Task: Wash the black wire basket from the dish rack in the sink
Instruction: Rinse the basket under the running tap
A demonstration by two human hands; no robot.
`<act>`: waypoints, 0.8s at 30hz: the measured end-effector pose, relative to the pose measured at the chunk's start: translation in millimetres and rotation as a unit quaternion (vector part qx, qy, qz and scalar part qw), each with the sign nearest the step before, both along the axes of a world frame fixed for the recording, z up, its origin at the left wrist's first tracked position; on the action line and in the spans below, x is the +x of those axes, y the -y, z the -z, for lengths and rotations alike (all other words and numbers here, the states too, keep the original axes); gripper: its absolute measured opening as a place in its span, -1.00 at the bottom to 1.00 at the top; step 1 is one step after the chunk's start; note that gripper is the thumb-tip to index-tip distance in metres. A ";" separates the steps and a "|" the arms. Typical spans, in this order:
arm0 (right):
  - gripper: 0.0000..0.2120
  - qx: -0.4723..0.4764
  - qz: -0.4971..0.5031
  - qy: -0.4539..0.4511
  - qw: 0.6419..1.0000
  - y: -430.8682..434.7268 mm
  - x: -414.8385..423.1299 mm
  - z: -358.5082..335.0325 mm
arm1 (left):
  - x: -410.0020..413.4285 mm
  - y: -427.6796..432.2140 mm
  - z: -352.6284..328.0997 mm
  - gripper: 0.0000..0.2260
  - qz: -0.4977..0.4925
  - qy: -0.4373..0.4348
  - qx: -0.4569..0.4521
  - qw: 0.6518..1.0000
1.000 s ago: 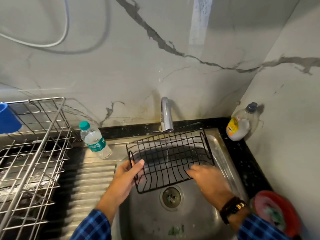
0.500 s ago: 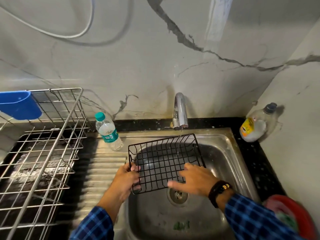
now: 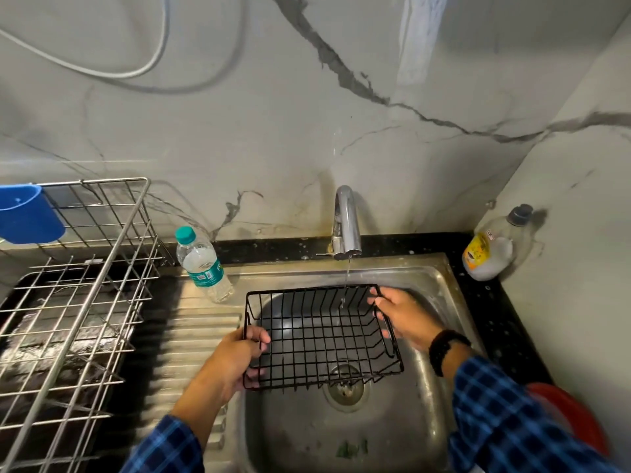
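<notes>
Black wire basket (image 3: pixel 321 336): held over the sink (image 3: pixel 426 268), open side up, clear of the bowl's floor. The drain (image 3: pixel 346 387) shows through its near wires.

Left hand (image 3: pixel 235 360): on the basket end nearest the sink's left wall. Fingers are curled round the end wires with the thumb hooked over the top rim, clamped on.

Right hand (image 3: pixel 404 314): on the opposite end, toward the sink's right wall. Fingers are closed round the looped handle and the rim at the far corner. There is a black wristband (image 3: pixel 445 349) on that wrist. Both sleeves are blue check.

Tap (image 3: pixel 346 220): at the middle of the sink's back edge, running. A thin stream of water (image 3: pixel 347 274) drops into the basket's far side, just beside the right fingers.

Left of the sink: a ridged draining board (image 3: pixel 191 336). A clear water bottle (image 3: pixel 201 264) with a teal cap stands at its back, near the sink's back left corner. Farther left is a steel dish rack (image 3: pixel 85 302), with a blue plastic holder (image 3: pixel 27 213) hung on its back rail.

Sink's back right corner: a soap bottle (image 3: pixel 491 250) with a dark cap and yellow label, on the black counter against the wall.

Right of the sink, toward the front: a red round object (image 3: pixel 573 414), partly behind the right sleeve. I cannot tell what it is.

High on the marble wall behind the sink: a looping white cable (image 3: pixel 136 70).
</notes>
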State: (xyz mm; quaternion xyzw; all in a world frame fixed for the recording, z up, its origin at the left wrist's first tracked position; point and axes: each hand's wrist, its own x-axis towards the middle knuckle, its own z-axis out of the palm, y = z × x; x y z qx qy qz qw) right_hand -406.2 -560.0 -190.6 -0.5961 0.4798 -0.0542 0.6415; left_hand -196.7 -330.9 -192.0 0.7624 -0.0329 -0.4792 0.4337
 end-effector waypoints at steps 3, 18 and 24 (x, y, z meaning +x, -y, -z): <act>-0.73 0.064 0.012 0.033 0.997 -13.4 -0.7 5.7 | 3.6 -7.2 1.1 -0.61 -0.039 0.048 -0.028 0.998; -0.78 -0.125 -0.021 0.089 0.988 -38.0 36.2 -31.4 | 13.4 -34.6 -3.4 -0.84 -0.015 0.192 -0.249 0.949; -0.59 0.165 0.064 0.017 0.984 -19.8 26.0 -44.5 | 7.2 -34.5 -10.0 -0.65 0.016 0.280 -0.304 0.910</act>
